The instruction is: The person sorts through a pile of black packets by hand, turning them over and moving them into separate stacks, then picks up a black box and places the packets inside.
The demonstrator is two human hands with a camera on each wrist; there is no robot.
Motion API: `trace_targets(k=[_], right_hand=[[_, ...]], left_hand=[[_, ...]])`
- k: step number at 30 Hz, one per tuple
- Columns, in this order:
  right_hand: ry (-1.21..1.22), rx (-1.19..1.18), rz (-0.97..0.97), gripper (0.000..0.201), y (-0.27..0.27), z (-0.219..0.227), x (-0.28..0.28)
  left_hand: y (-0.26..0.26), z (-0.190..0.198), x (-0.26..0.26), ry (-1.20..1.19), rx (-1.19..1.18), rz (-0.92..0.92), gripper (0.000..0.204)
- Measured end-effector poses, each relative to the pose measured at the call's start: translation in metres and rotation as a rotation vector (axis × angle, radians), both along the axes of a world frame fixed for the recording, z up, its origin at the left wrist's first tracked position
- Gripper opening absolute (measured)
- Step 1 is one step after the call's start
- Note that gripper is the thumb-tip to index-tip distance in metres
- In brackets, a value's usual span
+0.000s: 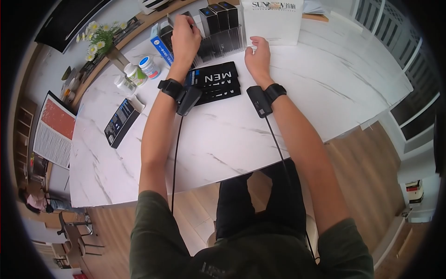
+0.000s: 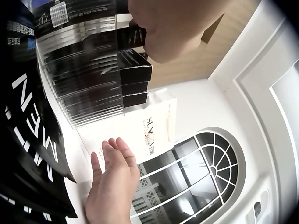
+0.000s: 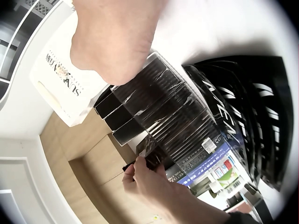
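Note:
The left hand pinches a dark packet at the top of a clear plastic organizer, near its left end. Thumb and fingers of this hand are bent over the packet's upper edge in the right wrist view. Several black boxes stand upright in the organizer's back part. The right hand is held off its right side, fingers loosely bent and holding nothing; the left wrist view shows this hand too. Black pouches marked MEN lie overlapped in front of the organizer.
A blue and white box stands left of the organizer, a white paper bag behind right. Bottles, a flower vase and a black box are on the marble table's left side. Cables hang from both wrists.

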State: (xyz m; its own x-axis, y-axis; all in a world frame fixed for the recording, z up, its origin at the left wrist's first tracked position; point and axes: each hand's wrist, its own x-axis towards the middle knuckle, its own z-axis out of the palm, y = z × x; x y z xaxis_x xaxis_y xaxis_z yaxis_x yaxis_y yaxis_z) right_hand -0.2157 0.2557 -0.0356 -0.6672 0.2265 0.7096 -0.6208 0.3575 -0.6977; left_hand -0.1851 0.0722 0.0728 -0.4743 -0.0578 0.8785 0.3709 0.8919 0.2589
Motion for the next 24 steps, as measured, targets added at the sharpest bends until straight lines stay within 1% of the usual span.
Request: trace_targets(k=[1,4,5,8,9,10,12,13,14,15,16,17,19,20,22,24], right_hand=[[0.000,-0.004,0.003,0.029,0.000,0.001,0.001],[-0.017,-0.020,0.062,0.029,0.003,0.003,0.001],[-0.001,-0.024,0.057,0.029,0.003,0.003,0.000],[0.041,-0.033,0.043,0.029,0.001,0.004,0.001],[0.055,-0.032,0.040,0.029,0.001,0.005,0.002],[0.069,-0.029,0.038,0.029,0.001,0.005,0.003],[0.142,-0.024,0.024,0.030,0.001,0.009,0.006],[0.181,-0.020,0.019,0.030,-0.001,0.011,0.008],[0.196,-0.035,0.068,0.028,-0.003,0.016,0.013],[0.208,-0.049,0.114,0.026,-0.004,0.021,0.018],[0.221,-0.063,0.158,0.024,-0.004,0.026,0.023],[0.151,-0.074,0.268,0.024,-0.004,0.034,0.035],[0.002,-0.092,0.487,0.028,-0.007,0.055,0.071],[-0.134,-0.285,0.788,0.035,-0.011,0.064,0.087],[-0.424,-0.679,1.381,0.052,-0.022,0.078,0.117],[-0.547,-0.653,1.557,0.072,-0.024,0.087,0.139]], left_hand=[[0.004,0.002,0.004,-0.018,0.011,0.025,0.015],[0.008,0.012,0.010,0.172,-0.019,-0.002,0.010],[0.015,0.024,0.023,0.188,0.013,-0.032,0.008],[0.018,0.057,0.051,0.478,-0.126,-0.101,0.009],[0.037,0.070,0.078,0.500,-0.055,-0.196,0.010],[0.040,0.077,0.099,0.498,-0.028,-0.207,0.009],[0.040,0.084,0.126,0.496,0.029,-0.222,0.028],[0.040,0.085,0.123,0.649,-0.013,-0.275,0.022],[0.045,0.090,0.124,0.799,-0.064,-0.317,0.016],[0.046,0.089,0.138,0.793,-0.147,-0.375,0.005],[0.047,0.087,0.155,0.786,-0.230,-0.434,0.013],[0.051,0.086,0.177,0.708,-0.402,-0.187,0.017],[0.040,0.076,0.188,0.634,-0.590,-0.197,0.010],[0.034,0.068,0.192,0.595,-0.683,-0.200,0.008],[0.031,0.049,0.203,0.386,-0.849,-0.342,0.012],[0.031,0.023,0.213,0.142,-0.924,-0.423,0.011]])
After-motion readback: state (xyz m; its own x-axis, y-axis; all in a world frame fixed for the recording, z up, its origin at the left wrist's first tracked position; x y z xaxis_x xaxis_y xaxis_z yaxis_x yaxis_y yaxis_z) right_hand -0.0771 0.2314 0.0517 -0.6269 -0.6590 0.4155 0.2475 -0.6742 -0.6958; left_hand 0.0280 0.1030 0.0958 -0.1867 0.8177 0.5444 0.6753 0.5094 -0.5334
